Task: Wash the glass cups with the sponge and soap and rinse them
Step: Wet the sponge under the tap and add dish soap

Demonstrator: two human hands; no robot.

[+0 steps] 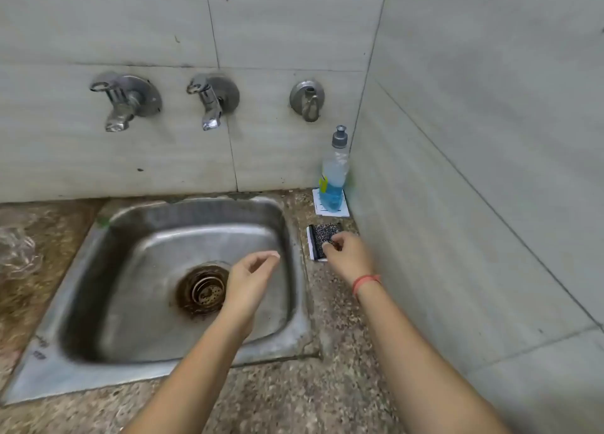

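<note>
Grey tiled walls [294, 24] meet in a corner at the back right. Below them lies a speckled stone tabletop [327, 394] with a steel sink [39, 378] set into it. The basin is bare apart from its stained drain strainer [204, 291] in the middle.

Both forearms reach in from the near edge. The left hand [250, 280] hovers over the right half of the basin, just beside the drain. Its fingers are loosely curled and it holds nothing. The right hand [348, 257] is out over the tabletop strip between the sink rim and the side wall. Its fingertips are bunched down on the near right corner of the sponge [322, 234] and pinch at it, though blur softens the detail.

Two taps [125, 103] stick out of the back wall with their spouts pointing down over the sink, and a third round fitting [307, 100] sits to their right.

The soap bottle [335, 178] stands upright in the corner on a white square card [344, 212]. Its long axis is vertical, the grey cap points up and blue liquid fills the lower part.

The sponge lies flat, near the bottle on its near side, dark speckled face up. Its long axis runs from near to far, about parallel with the sink's right rim.

A red thread band [364, 283] circles the right wrist.

At the far left a clear glinting shape [16, 247] is too blurred to identify.
</note>
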